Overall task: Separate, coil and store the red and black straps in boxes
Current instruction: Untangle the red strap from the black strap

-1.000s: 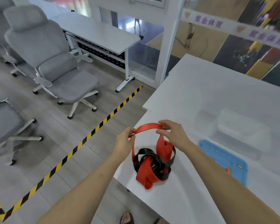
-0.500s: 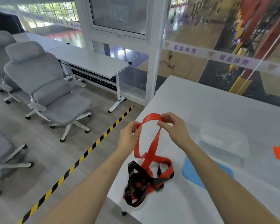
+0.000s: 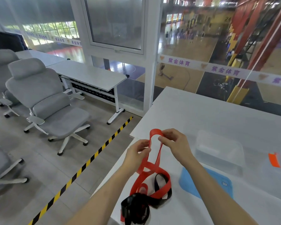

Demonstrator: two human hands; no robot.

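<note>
A red strap (image 3: 154,169) rises in a loop from a tangle on the white table (image 3: 217,120). My left hand (image 3: 137,154) pinches the loop's left side and my right hand (image 3: 175,144) pinches its top right. Below, the red strap winds through a black strap (image 3: 136,207) that lies bunched at the table's near edge. A clear plastic box (image 3: 219,150) stands to the right of my right hand, with a blue lid (image 3: 206,182) flat on the table in front of it.
A second clear box with an orange tag (image 3: 273,159) is at the far right. Grey office chairs (image 3: 44,101) and another white desk (image 3: 88,75) stand on the left, beyond a yellow-black floor stripe (image 3: 88,161). A glass wall lies behind the table.
Both hands have lifted the red loop higher, drawing the tangle out longer. The black strap now hangs lower, near the table edge. The view has tilted upward.
</note>
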